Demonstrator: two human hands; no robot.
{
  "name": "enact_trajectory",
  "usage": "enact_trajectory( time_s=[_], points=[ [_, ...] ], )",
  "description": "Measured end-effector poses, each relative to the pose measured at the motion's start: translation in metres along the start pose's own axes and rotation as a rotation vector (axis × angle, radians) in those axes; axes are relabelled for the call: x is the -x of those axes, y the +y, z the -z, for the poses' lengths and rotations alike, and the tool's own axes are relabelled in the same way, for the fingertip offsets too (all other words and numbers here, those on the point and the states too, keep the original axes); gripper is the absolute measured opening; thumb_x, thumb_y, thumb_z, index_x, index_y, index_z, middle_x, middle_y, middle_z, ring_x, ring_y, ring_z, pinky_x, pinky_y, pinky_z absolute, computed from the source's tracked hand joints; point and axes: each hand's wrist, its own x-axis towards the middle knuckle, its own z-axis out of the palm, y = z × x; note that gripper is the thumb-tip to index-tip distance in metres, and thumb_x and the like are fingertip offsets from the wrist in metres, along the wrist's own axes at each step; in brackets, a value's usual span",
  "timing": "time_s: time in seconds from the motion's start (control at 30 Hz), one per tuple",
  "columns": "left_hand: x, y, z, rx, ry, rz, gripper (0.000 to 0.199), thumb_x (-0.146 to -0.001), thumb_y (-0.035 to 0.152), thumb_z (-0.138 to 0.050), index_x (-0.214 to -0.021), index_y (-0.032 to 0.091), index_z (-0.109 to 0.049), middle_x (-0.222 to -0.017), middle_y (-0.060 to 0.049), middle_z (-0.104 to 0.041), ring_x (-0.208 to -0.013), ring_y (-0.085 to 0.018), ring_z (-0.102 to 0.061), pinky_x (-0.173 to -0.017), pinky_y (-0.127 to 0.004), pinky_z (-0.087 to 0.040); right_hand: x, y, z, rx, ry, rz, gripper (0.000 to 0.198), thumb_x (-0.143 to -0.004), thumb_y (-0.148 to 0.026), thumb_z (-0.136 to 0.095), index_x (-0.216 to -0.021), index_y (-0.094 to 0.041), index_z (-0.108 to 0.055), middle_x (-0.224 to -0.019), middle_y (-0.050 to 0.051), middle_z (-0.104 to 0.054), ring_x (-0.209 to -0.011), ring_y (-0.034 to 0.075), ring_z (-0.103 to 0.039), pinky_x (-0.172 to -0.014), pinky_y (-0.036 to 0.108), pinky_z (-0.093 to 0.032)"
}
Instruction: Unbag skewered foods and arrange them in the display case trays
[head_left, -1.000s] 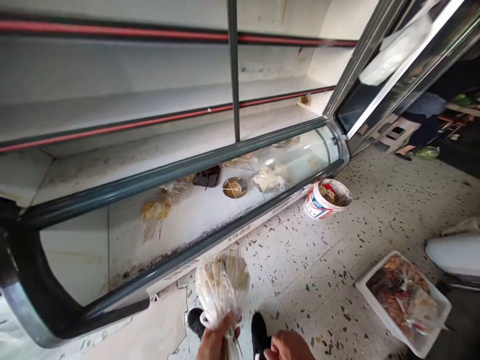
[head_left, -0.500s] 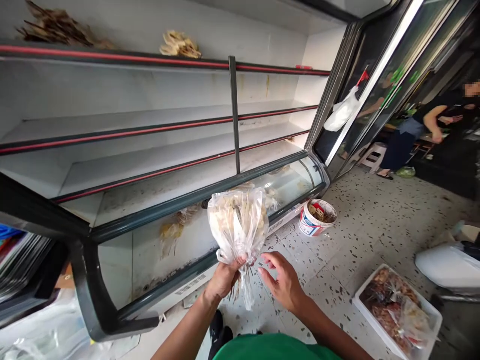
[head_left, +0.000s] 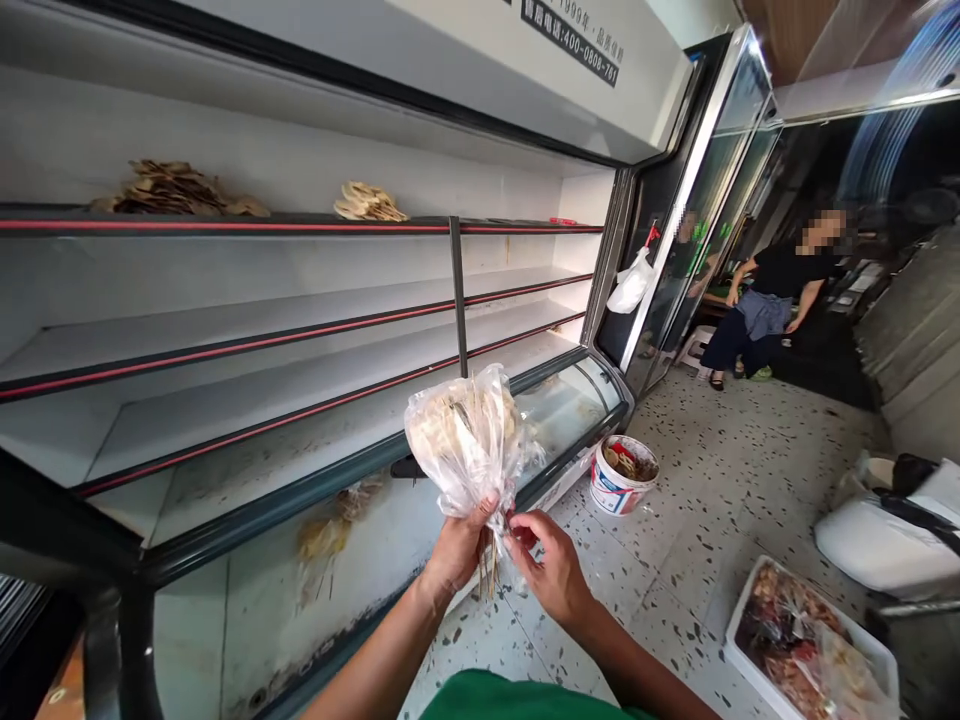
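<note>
A clear plastic bag (head_left: 466, 428) of pale, flat food on skewers is held up before me, with thin sticks (head_left: 489, 568) poking out below its gathered neck. My left hand (head_left: 459, 548) is closed round that neck, thumb on the near side. On the other side, my right hand (head_left: 553, 568) is closed, thumb and fingers pinching the bag's loose plastic by the neck. Behind the bag stands a display fridge (head_left: 360, 500) with a curved glass front. On its top shelf lie a brown pile of skewers (head_left: 176, 188) and a smaller pale pile (head_left: 369, 202).
A white bucket (head_left: 622, 498) with food in it stands on the speckled floor by the fridge. A white foam box (head_left: 739, 640) of bagged food lies at lower right. White bags (head_left: 862, 540) sit beyond. Further back, a person (head_left: 784, 280) in dark clothes is near a stool (head_left: 697, 345).
My right hand has come in from beside the bag to its neck and closed on the plastic. The view has tilted up. The person at the back has straightened up.
</note>
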Motion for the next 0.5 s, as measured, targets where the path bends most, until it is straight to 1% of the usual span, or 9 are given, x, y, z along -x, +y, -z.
enact_trajectory(
  time_s=[0.07,0.13,0.23,0.3,0.4,0.5],
  points=[
    [-0.003,0.000,-0.002,0.015,-0.014,-0.041,0.049,-0.063,0.033,-0.079,-0.104,0.012,-0.060,-0.092,-0.010,-0.070,-0.082,-0.024,-0.065,-0.077,-0.035,-0.050,-0.004,0.004,-0.002,-0.051,-0.007,-0.037,0.019,-0.087,-0.032,-0.051,-0.097,-0.018,-0.060,-0.084,0.004,-0.064,-0.072,0.012,-0.058,-0.070,0.025,-0.049],
    [-0.005,-0.003,-0.007,0.031,-0.021,-0.094,0.052,-0.066,0.030,-0.078,-0.111,0.014,-0.058,-0.096,-0.009,-0.070,-0.088,-0.024,-0.064,-0.080,-0.033,-0.049,-0.006,0.009,-0.001,-0.102,-0.015,-0.068,0.021,-0.086,-0.031,-0.052,-0.100,-0.018,-0.060,-0.083,0.004,-0.065,-0.071,0.013,-0.059,-0.069,0.024,-0.049],
    [-0.009,-0.011,-0.016,0.046,0.003,-0.132,0.058,-0.067,0.031,-0.077,-0.117,0.014,-0.055,-0.098,-0.009,-0.069,-0.091,-0.024,-0.063,-0.082,-0.033,-0.048,-0.010,0.015,0.006,-0.115,-0.008,-0.063,0.017,-0.084,-0.026,-0.051,-0.096,-0.017,-0.061,-0.083,0.004,-0.066,-0.070,0.012,-0.059,-0.068,0.023,-0.049],
    [-0.011,-0.014,-0.022,0.049,0.035,-0.134,0.060,-0.065,0.033,-0.078,-0.117,0.014,-0.056,-0.097,-0.008,-0.069,-0.086,-0.022,-0.064,-0.082,-0.033,-0.048,-0.013,0.016,0.012,-0.079,0.000,-0.013,0.014,-0.084,-0.023,-0.048,-0.089,-0.018,-0.061,-0.082,0.004,-0.064,-0.069,0.012,-0.058,-0.067,0.023,-0.048],
    [-0.011,-0.014,-0.027,0.009,0.055,-0.149,0.060,-0.063,0.037,-0.078,-0.114,0.012,-0.058,-0.094,-0.008,-0.069,-0.082,-0.021,-0.064,-0.081,-0.032,-0.049,-0.015,0.011,0.017,0.016,0.025,0.050,0.016,-0.085,-0.021,-0.044,-0.081,-0.017,-0.060,-0.077,0.004,-0.061,-0.067,0.012,-0.056,-0.063,0.021,-0.045],
    [-0.006,-0.011,-0.028,-0.115,0.094,-0.121,0.057,-0.065,0.043,-0.075,-0.111,0.012,-0.060,-0.097,-0.008,-0.069,-0.090,-0.023,-0.063,-0.084,-0.032,-0.048,-0.014,0.002,0.019,0.140,0.050,0.052,0.018,-0.084,-0.021,-0.044,-0.081,-0.017,-0.061,-0.076,0.005,-0.062,-0.067,0.012,-0.057,-0.060,0.021,-0.044]
  ],
)
